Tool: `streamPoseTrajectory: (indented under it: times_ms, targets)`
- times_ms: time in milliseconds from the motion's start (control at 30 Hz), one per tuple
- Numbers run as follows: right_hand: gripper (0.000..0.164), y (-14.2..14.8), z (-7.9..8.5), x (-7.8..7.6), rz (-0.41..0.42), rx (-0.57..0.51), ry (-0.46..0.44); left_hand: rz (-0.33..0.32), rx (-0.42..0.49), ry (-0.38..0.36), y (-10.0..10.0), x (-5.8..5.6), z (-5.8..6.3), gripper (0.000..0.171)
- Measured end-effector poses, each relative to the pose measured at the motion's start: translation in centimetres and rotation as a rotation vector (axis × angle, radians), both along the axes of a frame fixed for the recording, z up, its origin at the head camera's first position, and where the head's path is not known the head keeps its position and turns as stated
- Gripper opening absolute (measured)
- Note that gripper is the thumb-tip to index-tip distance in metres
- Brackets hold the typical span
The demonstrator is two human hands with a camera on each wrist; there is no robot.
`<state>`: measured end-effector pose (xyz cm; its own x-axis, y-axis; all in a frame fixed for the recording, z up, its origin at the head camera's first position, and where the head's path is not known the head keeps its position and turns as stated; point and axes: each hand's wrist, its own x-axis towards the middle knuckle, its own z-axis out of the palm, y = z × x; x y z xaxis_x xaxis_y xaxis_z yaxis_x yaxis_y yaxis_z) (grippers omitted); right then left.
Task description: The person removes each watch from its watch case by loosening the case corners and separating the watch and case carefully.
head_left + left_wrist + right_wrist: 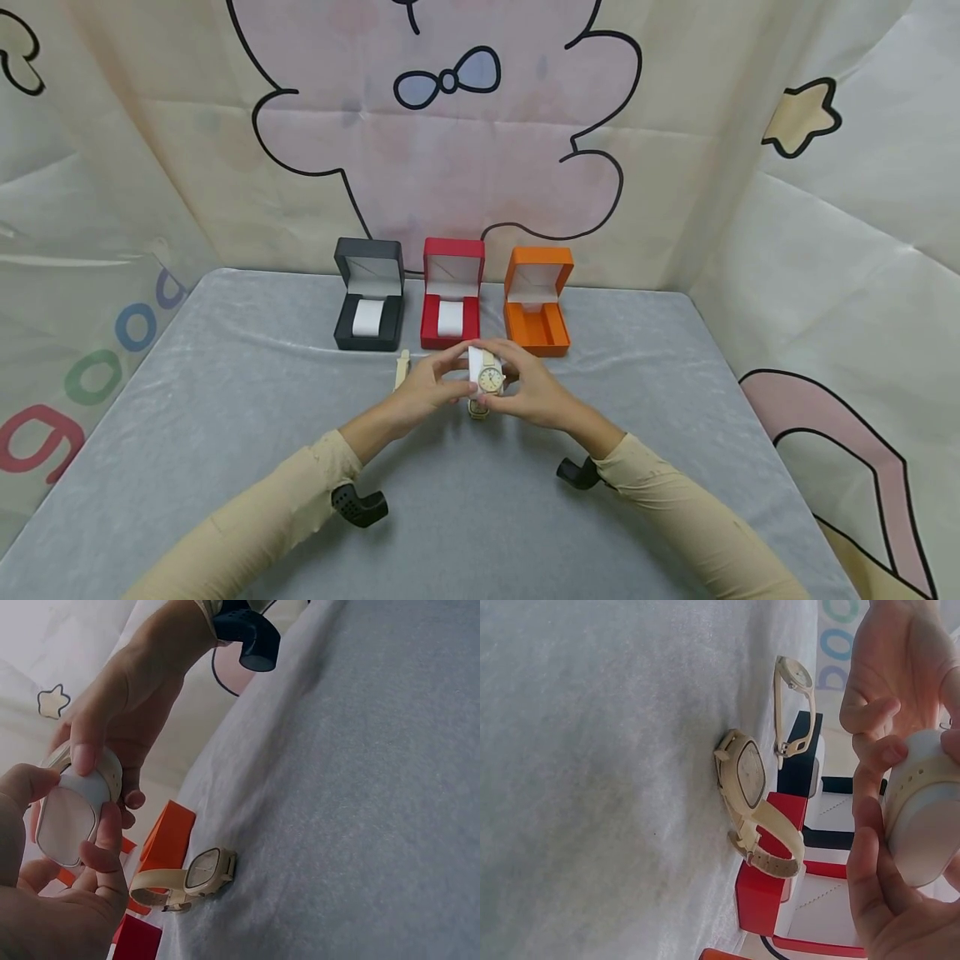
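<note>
Between both hands, above the table, is a white watch cushion [476, 364] with a beige wristwatch [491, 380] wrapped around it, its round dial facing the head camera. My left hand [431, 387] grips the cushion from the left with thumb and fingers. My right hand [536, 387] holds it from the right; in the left wrist view its thumb presses on the cushion by the strap. Just below the hands, a beige watch with a squarish dial [750, 776] lies on the table. Farther left lies another beige watch [796, 673] with a round dial.
Three lidded boxes stand raised at the table's back: a black box [346, 332], a red box [428, 329] and an orange box [557, 340]. White cushions sit in the black and red ones; the orange one shows its bare inside. A grey cloth [465, 517] covers the table.
</note>
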<state>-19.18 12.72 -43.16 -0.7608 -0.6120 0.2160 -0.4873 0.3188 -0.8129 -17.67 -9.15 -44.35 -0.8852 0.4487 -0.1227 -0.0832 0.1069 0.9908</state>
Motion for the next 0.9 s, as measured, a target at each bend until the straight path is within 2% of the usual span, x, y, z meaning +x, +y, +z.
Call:
streamPoseTrajectory:
  times_ms: [467,900]
  targets:
    - [0.075,0.32,-0.15,-0.42,0.035,0.02,-0.024,-0.01,-0.02,0.022,-0.32,-0.05,-0.23,0.074]
    - [0.075,0.74,-0.49,-0.93,0.108,-0.095,-0.167,-0.051,-0.002,0.034,-0.51,-0.27,0.1,0.068]
